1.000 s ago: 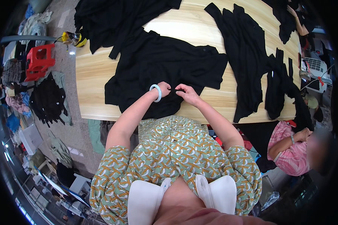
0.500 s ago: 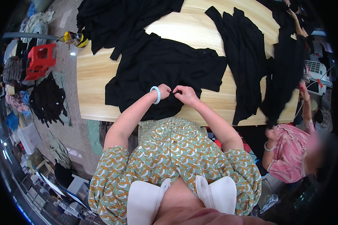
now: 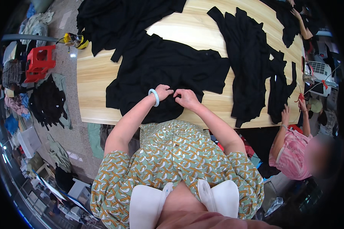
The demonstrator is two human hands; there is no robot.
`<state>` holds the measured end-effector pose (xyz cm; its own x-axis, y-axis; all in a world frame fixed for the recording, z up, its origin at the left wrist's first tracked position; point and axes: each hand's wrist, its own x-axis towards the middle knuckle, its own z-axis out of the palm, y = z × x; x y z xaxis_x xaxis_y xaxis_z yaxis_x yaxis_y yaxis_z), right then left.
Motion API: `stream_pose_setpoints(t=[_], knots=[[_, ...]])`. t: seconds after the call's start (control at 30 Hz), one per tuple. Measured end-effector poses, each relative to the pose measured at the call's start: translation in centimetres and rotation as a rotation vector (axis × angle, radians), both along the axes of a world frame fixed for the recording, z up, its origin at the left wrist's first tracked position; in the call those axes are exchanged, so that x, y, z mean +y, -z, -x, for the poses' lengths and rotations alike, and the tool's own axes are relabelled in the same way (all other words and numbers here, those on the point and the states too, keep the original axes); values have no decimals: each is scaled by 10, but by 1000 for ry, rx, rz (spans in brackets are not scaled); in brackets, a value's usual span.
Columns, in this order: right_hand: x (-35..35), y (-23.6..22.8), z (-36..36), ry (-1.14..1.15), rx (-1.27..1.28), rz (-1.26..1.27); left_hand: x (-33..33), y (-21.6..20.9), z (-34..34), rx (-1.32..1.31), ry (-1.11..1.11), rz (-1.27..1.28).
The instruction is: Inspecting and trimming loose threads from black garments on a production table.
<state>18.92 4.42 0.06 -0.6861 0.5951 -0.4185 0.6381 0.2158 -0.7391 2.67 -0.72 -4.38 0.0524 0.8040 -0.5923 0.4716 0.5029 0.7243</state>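
A black knit garment (image 3: 156,65) lies spread on the wooden table in front of me, its lower edge reaching my body. My left hand (image 3: 163,92), with a pale bangle (image 3: 154,97) on the wrist, is closed in a pinch on the fabric. Close beside it, my right hand (image 3: 187,99) pinches the same garment between thumb and fingers. The two sets of fingertips nearly meet. Whatever small detail they hold is too fine to make out. Near the garment's right shoulder shows a small round button (image 3: 206,54).
More black garments (image 3: 248,65) lie right, and a black pile (image 3: 114,23) lies far left on the wooden table (image 3: 93,87). At right a co-worker (image 3: 292,150) holds a red-handled tool (image 3: 300,97) over a black piece (image 3: 278,99). A red stool (image 3: 41,63) stands left.
My hands stay at the same spot on the garment, with slight finger shifts. The co-worker at right has laid down a black piece that was held up, and now reaches over the table.
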Motion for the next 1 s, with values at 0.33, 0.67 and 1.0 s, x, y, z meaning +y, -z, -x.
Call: stream_pose_setpoints(t=[0.33,0.67,1.0], knots=[[-4,6,3,94,37,-95,-4,-10,-9,-20,-102,23],[-10,11,-3,-101,39,-396,-12,-10,-25,259,127,-201],[-10,7,-1,-126,63,-498,-18,-18,-33,365,97,-321]])
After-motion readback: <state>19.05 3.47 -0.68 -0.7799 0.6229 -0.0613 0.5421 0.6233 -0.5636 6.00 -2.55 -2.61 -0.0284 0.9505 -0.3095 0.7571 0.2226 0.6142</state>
